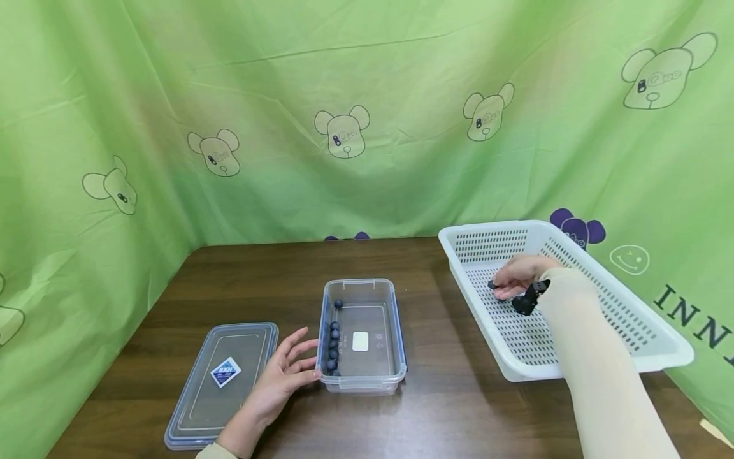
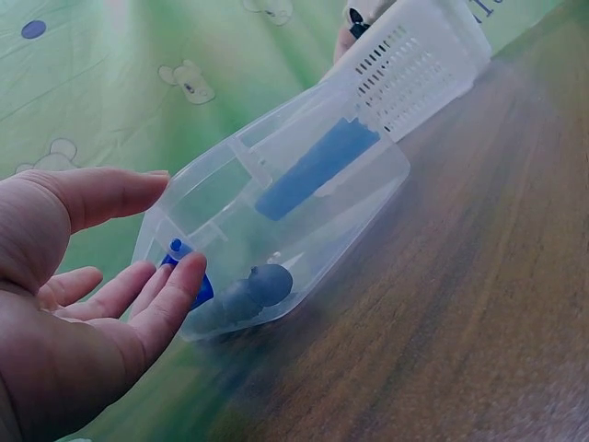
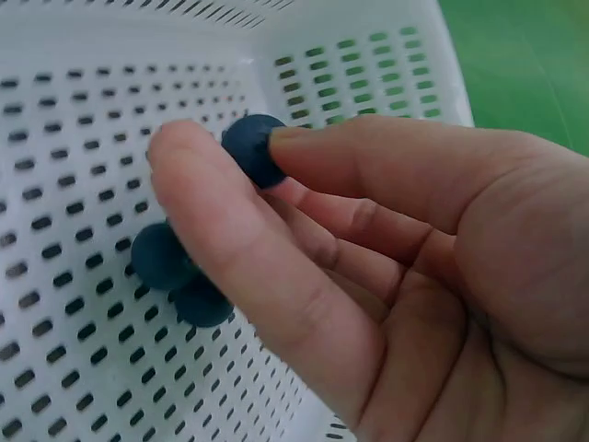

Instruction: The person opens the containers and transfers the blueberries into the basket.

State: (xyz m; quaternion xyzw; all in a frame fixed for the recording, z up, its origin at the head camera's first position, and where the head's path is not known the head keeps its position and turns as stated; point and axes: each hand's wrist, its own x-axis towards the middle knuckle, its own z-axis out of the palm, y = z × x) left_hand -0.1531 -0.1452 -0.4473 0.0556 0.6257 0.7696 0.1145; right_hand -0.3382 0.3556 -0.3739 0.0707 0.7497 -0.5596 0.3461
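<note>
Inside the white perforated basket, my right hand pinches a blueberry between thumb and forefinger. Two more blueberries lie on the basket floor below the fingers, partly behind the forefinger. My left hand is beside the clear plastic container, its fingers loosely spread and its thumb at the container's near left corner. Whether the thumb presses on the rim, I cannot tell. Several blueberries sit in a row along the container's left wall, with one blueberry apart toward the back.
A clear lid with a blue edge and a blue-white sticker lies on the wooden table, left of the container and near my left forearm. Behind and around the table hangs a green patterned cloth.
</note>
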